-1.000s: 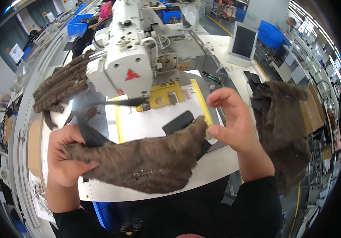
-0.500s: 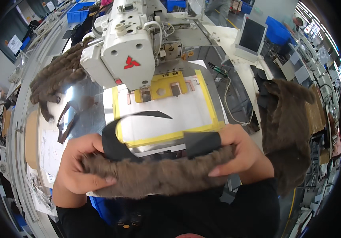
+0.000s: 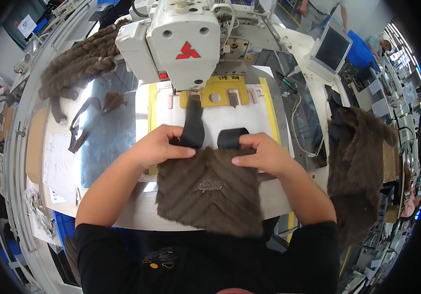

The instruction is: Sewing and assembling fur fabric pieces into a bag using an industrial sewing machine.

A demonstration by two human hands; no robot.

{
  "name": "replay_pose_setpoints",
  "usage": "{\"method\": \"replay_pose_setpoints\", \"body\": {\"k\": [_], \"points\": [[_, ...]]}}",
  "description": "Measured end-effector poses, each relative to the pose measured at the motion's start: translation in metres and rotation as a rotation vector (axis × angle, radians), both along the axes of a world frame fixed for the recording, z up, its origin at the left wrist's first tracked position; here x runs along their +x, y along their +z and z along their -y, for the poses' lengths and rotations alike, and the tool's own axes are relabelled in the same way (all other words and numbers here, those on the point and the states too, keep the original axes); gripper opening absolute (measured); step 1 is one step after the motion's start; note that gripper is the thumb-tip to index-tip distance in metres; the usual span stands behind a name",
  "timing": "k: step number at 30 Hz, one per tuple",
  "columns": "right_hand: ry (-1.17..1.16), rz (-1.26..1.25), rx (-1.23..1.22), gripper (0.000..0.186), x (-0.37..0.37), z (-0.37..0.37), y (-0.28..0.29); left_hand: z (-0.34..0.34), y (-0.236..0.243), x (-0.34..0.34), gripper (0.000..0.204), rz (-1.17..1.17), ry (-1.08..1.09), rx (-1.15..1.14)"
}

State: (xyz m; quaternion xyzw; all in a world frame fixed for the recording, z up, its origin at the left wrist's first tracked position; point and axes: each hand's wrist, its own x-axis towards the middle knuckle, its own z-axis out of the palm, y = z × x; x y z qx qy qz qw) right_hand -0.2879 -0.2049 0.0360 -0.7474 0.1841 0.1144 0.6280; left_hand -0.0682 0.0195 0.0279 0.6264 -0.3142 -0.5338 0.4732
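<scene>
Both my hands pinch the top edge of a brown fur panel (image 3: 209,191), which hangs flat over the table's front edge with a small sparkly patch in its middle. My left hand (image 3: 160,147) grips the upper left part, beside a long black strap (image 3: 194,120) that runs forward to below the sewing head. At the upper right, my right hand (image 3: 264,154) is closed on the edge by a second, looped black strap (image 3: 230,138). Just beyond lies a yellow template (image 3: 240,97) with cut-outs, on a white sheet (image 3: 166,115) edged in yellow tape.
A white industrial sewing machine (image 3: 183,41) stands over the template. Bundled brown fur strips (image 3: 80,63) lie at the left and more brown fur (image 3: 355,166) hangs at the right. Green-handled snips (image 3: 287,81) and a small screen (image 3: 332,49) are at the far right. People stand behind.
The fur panel, earlier folded into a roll between my widely spaced hands, now hangs flat. My hands have moved forward and closer together, and the left strap reaches the template.
</scene>
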Motion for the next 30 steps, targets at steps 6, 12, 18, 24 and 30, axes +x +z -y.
{"method": "replay_pose_setpoints", "body": {"k": [6, 12, 18, 24, 30], "points": [[-0.199, 0.206, 0.088, 0.024, 0.022, 0.000, -0.022, 0.022, -0.010, 0.010, 0.018, 0.107, 0.179, -0.020], [-0.405, 0.206, -0.011, 0.018, 0.025, 0.019, -0.019, 0.021, -0.015, 0.019, 0.015, 0.095, 0.588, -0.045], [-0.542, 0.144, -0.258, 0.025, 0.021, 0.052, -0.021, 0.027, -0.018, 0.041, 0.033, 0.766, 0.534, 0.149], [-0.461, 0.004, -0.672, 0.035, 0.037, 0.076, -0.020, 0.054, -0.016, 0.061, 0.031, 0.976, 0.462, 0.223], [-0.475, -0.042, -0.795, 0.038, 0.062, 0.114, -0.026, 0.080, -0.033, 0.096, 0.030, 0.685, 0.503, 0.199]]}}
